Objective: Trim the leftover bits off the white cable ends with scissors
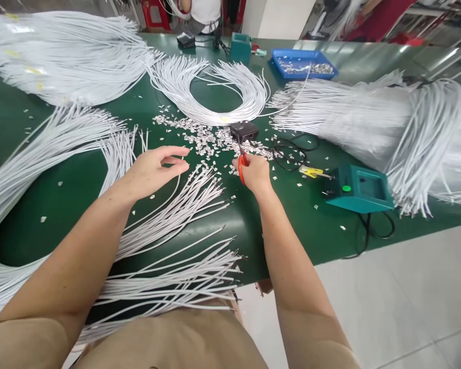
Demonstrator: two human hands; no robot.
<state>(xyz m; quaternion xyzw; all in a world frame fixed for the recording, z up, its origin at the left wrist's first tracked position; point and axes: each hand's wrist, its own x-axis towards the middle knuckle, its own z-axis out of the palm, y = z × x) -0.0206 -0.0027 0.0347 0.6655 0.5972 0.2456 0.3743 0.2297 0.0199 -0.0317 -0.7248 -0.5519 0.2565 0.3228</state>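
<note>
My left hand (pixel 153 171) is over the table's middle, thumb and forefinger stretched out with a small gap between the tips. A thin white wire runs up behind these fingers; I cannot tell if they touch it. My right hand (pixel 256 173) is closed round red-handled scissors (pixel 242 168), whose dark blades point away from me toward a small black box (pixel 245 131). Between and beyond both hands lie many small silvery metal pieces (pixel 203 138). Below my left hand, a bundle of white wires (pixel 169 215) fans out, its ends pointing right.
White wire coils (pixel 249 97) lie at the back, with larger bundles (pixel 72 56) at left and right. A blue tray (pixel 305 64) holds metal pieces. To the right stand a green device (pixel 359 188) and a yellow clip (pixel 311 171). Other people are partly visible behind the table.
</note>
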